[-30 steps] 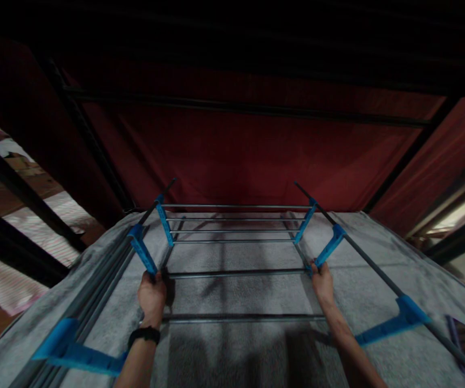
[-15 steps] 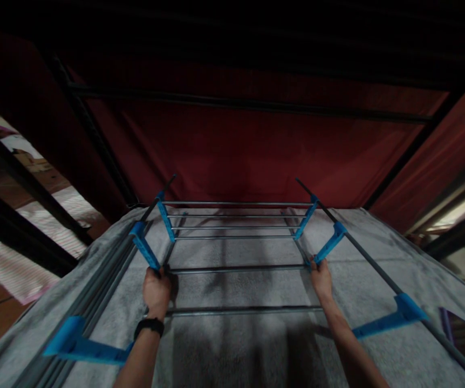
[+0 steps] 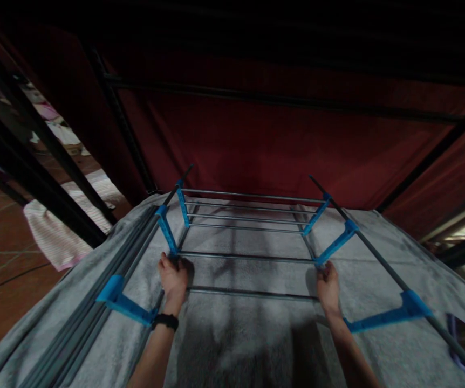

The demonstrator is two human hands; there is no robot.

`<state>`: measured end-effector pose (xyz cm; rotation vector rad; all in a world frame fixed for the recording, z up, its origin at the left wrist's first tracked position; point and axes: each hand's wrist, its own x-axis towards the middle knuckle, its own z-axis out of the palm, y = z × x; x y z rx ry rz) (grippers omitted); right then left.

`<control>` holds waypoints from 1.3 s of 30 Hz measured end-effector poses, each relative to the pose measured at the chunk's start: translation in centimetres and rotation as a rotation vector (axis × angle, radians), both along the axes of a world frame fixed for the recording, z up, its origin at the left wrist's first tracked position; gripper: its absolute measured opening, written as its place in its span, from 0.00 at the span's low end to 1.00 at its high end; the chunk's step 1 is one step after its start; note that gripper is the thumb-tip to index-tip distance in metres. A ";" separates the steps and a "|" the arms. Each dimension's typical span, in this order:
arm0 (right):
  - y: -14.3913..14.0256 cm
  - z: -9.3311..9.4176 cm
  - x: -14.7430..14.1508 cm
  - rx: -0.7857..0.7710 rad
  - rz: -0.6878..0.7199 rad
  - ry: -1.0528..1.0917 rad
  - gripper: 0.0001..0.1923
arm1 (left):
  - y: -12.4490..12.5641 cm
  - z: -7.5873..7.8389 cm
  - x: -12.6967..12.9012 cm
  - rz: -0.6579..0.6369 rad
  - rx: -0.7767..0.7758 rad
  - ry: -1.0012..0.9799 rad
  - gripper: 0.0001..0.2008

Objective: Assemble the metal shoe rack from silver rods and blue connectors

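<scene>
Both hands, left hand (image 3: 172, 277) and right hand (image 3: 328, 286), clench the drying rack (image 3: 248, 253) side rails near blue brackets (image 3: 166, 236); likely light, stiff, awkwardly wide.

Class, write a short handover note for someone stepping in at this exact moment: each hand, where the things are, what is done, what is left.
Left hand: closed on the left side rail of the drying rack, by a blue bracket; black wristband on that wrist.
Right hand: closed on the right side rail, just below another blue bracket.
Things: the rack lies flat over a grey towel, its metal bars running across between the hands. Red cloth hangs behind.
Done: both sides gripped, rack on the towel.
Left: by the look of it, moving or folding the rack; keep both hands level.
</scene>
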<state>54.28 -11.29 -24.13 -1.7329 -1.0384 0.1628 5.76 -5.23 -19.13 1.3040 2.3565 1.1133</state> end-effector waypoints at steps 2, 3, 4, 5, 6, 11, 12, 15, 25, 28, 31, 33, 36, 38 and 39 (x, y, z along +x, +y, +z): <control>-2.5 -1.1 -1.6 0.041 0.000 -0.057 0.32 | -2.9 -0.7 1.9 -0.111 0.092 0.090 0.33; -3.9 -1.7 -2.5 0.047 0.025 -0.078 0.32 | -4.4 -1.1 2.9 -0.204 0.110 0.125 0.32; -5.3 -2.2 -3.5 0.040 0.065 -0.094 0.30 | -5.8 -1.7 3.9 -0.308 0.096 0.153 0.31; -6.6 -2.7 -4.5 0.026 0.117 -0.103 0.28 | -7.0 -2.2 4.8 -0.415 0.062 0.181 0.30; -7.8 -3.2 -5.5 0.009 0.173 -0.111 0.26 | -8.1 -2.6 5.5 -0.506 0.019 0.208 0.30; -12.8 -5.1 -8.6 -0.030 0.352 -0.187 0.21 | -10.3 -3.5 7.1 -0.818 -0.186 0.323 0.29; -13.6 -5.4 -8.9 -0.037 0.382 -0.216 0.21 | -10.3 -3.4 7.1 -0.850 -0.198 0.340 0.29; -15.6 -5.9 -9.2 -0.045 0.417 -0.329 0.22 | -10.0 -3.5 7.0 -0.871 -0.165 0.425 0.29; -17.3 -3.2 -12.1 -0.198 0.352 -0.590 0.29 | -9.4 -6.6 6.2 -0.785 0.216 0.743 0.23; -17.0 -2.4 -12.7 -0.209 0.309 -0.599 0.29 | -9.0 -6.8 6.0 -0.812 0.261 0.753 0.22; -16.7 -2.0 -13.0 -0.195 0.283 -0.603 0.27 | -8.7 -6.8 5.9 -0.821 0.299 0.774 0.22; -16.6 -1.9 -13.2 -0.180 0.266 -0.600 0.26 | -8.6 -6.9 5.8 -0.806 0.309 0.786 0.22; -16.4 -1.7 -13.4 -0.176 0.253 -0.588 0.26 | -8.5 -7.0 5.8 -0.810 0.285 0.824 0.23; -16.3 -1.7 -13.6 -0.183 0.254 -0.581 0.26 | -8.5 -7.1 5.7 -0.833 0.267 0.858 0.24; -16.3 -1.7 -13.6 -0.185 0.253 -0.578 0.27 | -8.5 -7.1 5.6 -0.840 0.261 0.868 0.24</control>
